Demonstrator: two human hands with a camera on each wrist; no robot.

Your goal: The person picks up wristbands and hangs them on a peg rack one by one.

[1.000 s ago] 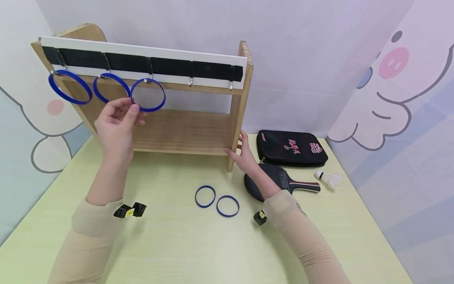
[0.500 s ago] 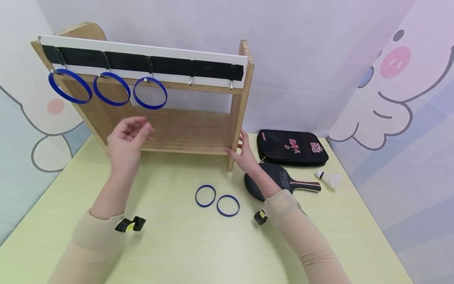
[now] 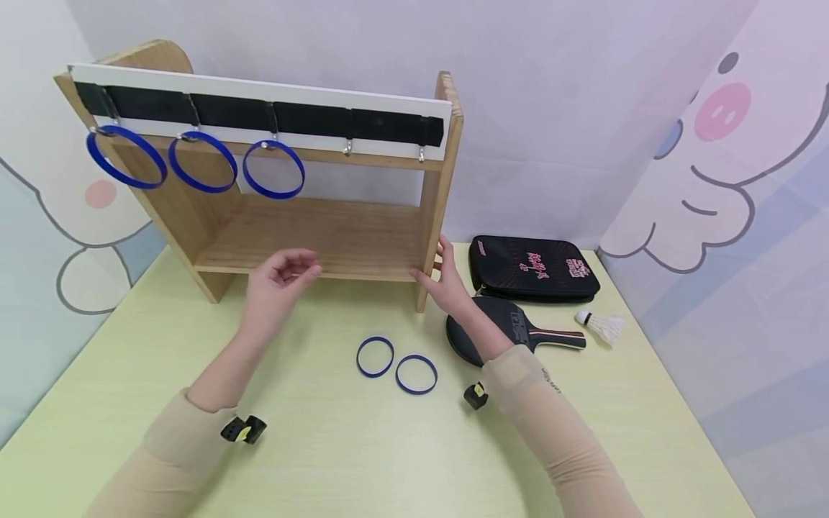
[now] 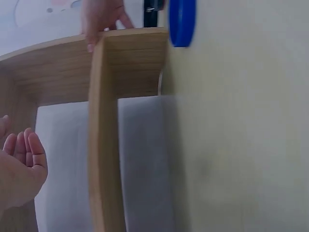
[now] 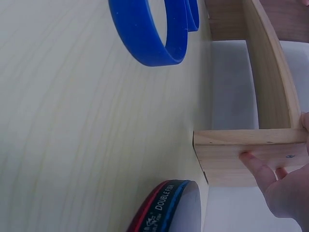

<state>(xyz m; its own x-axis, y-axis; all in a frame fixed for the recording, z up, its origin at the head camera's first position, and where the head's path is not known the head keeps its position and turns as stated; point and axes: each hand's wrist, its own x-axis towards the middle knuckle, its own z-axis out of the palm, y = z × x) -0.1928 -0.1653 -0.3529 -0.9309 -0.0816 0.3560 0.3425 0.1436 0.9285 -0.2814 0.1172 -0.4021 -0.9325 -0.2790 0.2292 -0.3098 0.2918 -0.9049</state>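
Left hand point(image 3: 275, 291), fingers loosely curled, holds nothing; two blue rings point(image 3: 373, 375) lie to its near right on pale-green table point(image 3: 324, 453). Right hand point(image 3: 451, 288) grips wooden rack point(image 3: 337, 230) by right side; three hung rings point(image 3: 275, 195), far left. Cartoon-printed wall point(image 3: 725, 173), right.

Three blue rings point(image 3: 275, 195) hanging, two rings point(image 3: 417, 392) flat
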